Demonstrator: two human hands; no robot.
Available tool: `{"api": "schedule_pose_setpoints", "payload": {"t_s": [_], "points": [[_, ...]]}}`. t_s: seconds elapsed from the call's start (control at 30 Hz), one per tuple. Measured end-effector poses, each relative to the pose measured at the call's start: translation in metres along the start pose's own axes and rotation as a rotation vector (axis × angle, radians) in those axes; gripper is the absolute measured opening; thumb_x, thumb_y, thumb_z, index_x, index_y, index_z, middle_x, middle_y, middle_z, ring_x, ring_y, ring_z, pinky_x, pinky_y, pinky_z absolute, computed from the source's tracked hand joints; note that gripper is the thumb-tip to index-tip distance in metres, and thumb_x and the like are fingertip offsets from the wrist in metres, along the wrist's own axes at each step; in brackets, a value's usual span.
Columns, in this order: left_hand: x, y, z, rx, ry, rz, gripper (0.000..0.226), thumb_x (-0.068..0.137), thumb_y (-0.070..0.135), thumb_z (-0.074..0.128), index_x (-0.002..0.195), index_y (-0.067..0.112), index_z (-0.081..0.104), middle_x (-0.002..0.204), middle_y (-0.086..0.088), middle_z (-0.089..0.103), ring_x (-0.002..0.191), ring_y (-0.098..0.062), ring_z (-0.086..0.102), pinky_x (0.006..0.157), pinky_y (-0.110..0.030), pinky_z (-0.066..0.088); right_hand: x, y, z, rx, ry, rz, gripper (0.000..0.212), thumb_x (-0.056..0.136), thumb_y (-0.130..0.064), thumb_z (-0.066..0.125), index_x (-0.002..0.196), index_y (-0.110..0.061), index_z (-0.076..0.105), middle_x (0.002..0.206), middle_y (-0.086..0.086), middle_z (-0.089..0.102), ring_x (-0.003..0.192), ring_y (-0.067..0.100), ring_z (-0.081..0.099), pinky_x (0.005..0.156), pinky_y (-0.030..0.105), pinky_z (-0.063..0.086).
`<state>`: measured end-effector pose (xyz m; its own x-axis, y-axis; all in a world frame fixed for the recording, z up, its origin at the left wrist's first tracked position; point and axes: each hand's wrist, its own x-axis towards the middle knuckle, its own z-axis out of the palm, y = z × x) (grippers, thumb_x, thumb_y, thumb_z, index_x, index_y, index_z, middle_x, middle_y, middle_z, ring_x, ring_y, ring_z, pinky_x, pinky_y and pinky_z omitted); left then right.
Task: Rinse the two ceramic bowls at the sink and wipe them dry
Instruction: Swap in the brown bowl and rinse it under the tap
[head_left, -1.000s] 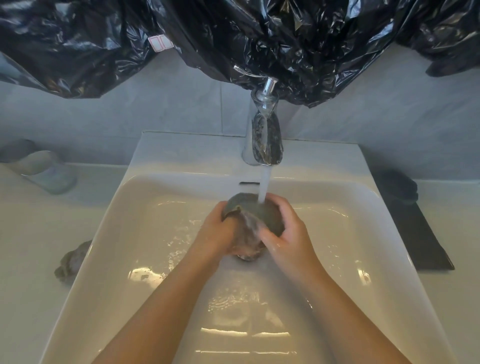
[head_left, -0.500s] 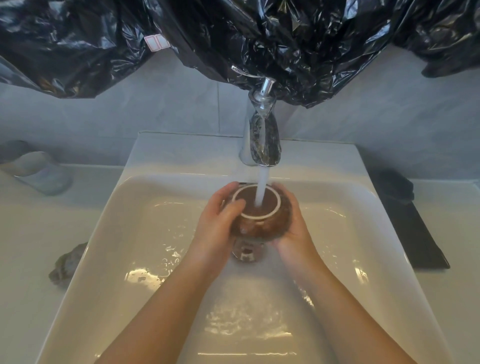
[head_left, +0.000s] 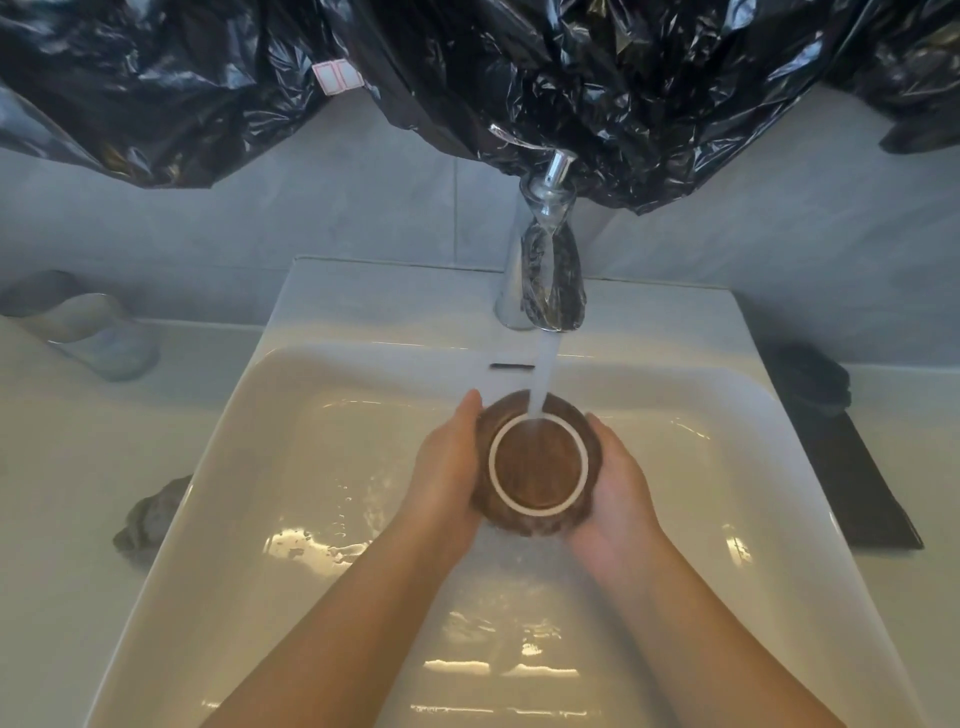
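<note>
At frame centre, my left hand (head_left: 447, 467) and right hand (head_left: 618, 483) grip the bowl (head_left: 537, 467), now lowered, base up under the tap (head_left: 545, 291), so its underside rinses.

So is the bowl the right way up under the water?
No, the brown bowl is held upside down between the left hand and right hand, its white foot ring facing up under the stream.
</note>
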<state>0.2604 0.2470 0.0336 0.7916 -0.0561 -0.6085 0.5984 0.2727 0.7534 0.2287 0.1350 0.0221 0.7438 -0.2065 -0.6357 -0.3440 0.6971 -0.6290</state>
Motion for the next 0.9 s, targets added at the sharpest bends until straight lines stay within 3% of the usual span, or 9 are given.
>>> {"api": "schedule_pose_setpoints", "payload": {"t_s": [0.17, 0.27, 0.33, 0.4, 0.5, 0.63, 0.77, 0.83, 0.9], "points": [[-0.004, 0.005, 0.000, -0.029, -0.025, -0.019, 0.040, 0.095, 0.042, 0.050, 0.086, 0.010, 0.072, 0.089, -0.014, 0.076, 0.086, -0.030, 0.072, 0.091, -0.047, 0.053, -0.002, 0.001, 0.003, -0.166, -0.014, -0.074, 0.041, 0.102, -0.042, 0.044, 0.089, -0.015, 0.072, 0.075, 0.003, 0.077, 0.085, 0.025, 0.070, 0.078, 0.039, 0.055], [-0.002, 0.005, -0.005, -0.018, -0.047, 0.104, 0.047, 0.100, 0.040, 0.039, 0.100, 0.004, 0.070, 0.097, -0.018, 0.074, 0.092, -0.029, 0.071, 0.095, -0.046, 0.051, -0.001, 0.012, 0.008, -0.502, -0.094, -0.391, 0.032, 0.105, -0.036, 0.041, 0.122, -0.022, 0.063, 0.107, -0.007, 0.073, 0.106, 0.012, 0.066, 0.081, 0.020, 0.052], [-0.004, 0.008, -0.006, 0.008, -0.124, 0.139, 0.049, 0.103, 0.036, 0.032, 0.115, 0.001, 0.064, 0.111, -0.024, 0.068, 0.104, -0.033, 0.066, 0.100, -0.049, 0.047, 0.002, 0.019, 0.004, -0.673, -0.218, -0.559, 0.043, 0.102, -0.041, 0.043, 0.143, -0.030, 0.046, 0.136, -0.006, 0.056, 0.125, 0.008, 0.055, 0.099, 0.024, 0.050], [-0.005, 0.010, -0.009, 0.002, -0.198, 0.105, 0.048, 0.103, 0.034, 0.031, 0.123, 0.000, 0.059, 0.123, -0.027, 0.061, 0.115, -0.036, 0.060, 0.105, -0.052, 0.042, 0.008, 0.022, -0.002, -0.742, -0.297, -0.719, 0.043, 0.100, -0.041, 0.040, 0.142, -0.036, 0.048, 0.147, 0.000, 0.044, 0.137, 0.009, 0.043, 0.113, 0.033, 0.041], [-0.010, 0.006, -0.008, 0.017, -0.287, 0.119, 0.045, 0.103, 0.031, 0.029, 0.115, 0.010, 0.067, 0.112, -0.019, 0.068, 0.104, -0.029, 0.064, 0.093, -0.044, 0.048, 0.007, 0.025, -0.001, -0.934, -0.373, -0.900, 0.039, 0.097, -0.043, 0.040, 0.135, -0.045, 0.045, 0.146, 0.000, 0.040, 0.138, 0.006, 0.038, 0.112, 0.019, 0.034], [-0.016, -0.006, 0.001, 0.108, -0.299, 0.261, 0.036, 0.092, 0.032, 0.042, 0.081, 0.018, 0.073, 0.080, -0.007, 0.069, 0.077, -0.018, 0.065, 0.067, -0.030, 0.049, 0.004, 0.017, 0.014, -0.607, -0.242, -0.616, 0.022, 0.087, -0.045, 0.046, 0.104, -0.041, 0.060, 0.105, -0.005, 0.064, 0.098, 0.007, 0.063, 0.083, 0.025, 0.050], [-0.021, -0.007, 0.003, 0.015, -0.267, 0.305, 0.037, 0.088, 0.032, 0.048, 0.098, 0.003, 0.069, 0.087, -0.012, 0.068, 0.084, -0.024, 0.066, 0.075, -0.035, 0.051, 0.008, 0.007, 0.015, -0.267, -0.229, -0.154, 0.048, 0.097, -0.050, 0.043, 0.069, -0.023, 0.070, 0.068, -0.002, 0.070, 0.073, 0.017, 0.067, 0.065, 0.030, 0.052], [-0.020, -0.005, 0.005, -0.012, -0.197, 0.220, 0.038, 0.095, 0.036, 0.047, 0.103, 0.005, 0.068, 0.095, -0.014, 0.070, 0.093, -0.028, 0.067, 0.084, -0.040, 0.051, 0.009, 0.011, 0.015, -0.367, -0.249, -0.283, 0.040, 0.098, -0.049, 0.043, 0.078, -0.030, 0.072, 0.078, -0.009, 0.072, 0.080, 0.009, 0.068, 0.072, 0.029, 0.053], [-0.018, -0.001, 0.008, 0.011, -0.177, 0.106, 0.042, 0.099, 0.041, 0.040, 0.102, 0.013, 0.072, 0.102, -0.014, 0.073, 0.097, -0.030, 0.069, 0.092, -0.046, 0.050, 0.015, 0.016, 0.009, -0.589, -0.245, -0.546, 0.026, 0.094, -0.052, 0.042, 0.102, -0.042, 0.065, 0.108, -0.010, 0.068, 0.104, 0.007, 0.064, 0.091, 0.032, 0.053]]}}
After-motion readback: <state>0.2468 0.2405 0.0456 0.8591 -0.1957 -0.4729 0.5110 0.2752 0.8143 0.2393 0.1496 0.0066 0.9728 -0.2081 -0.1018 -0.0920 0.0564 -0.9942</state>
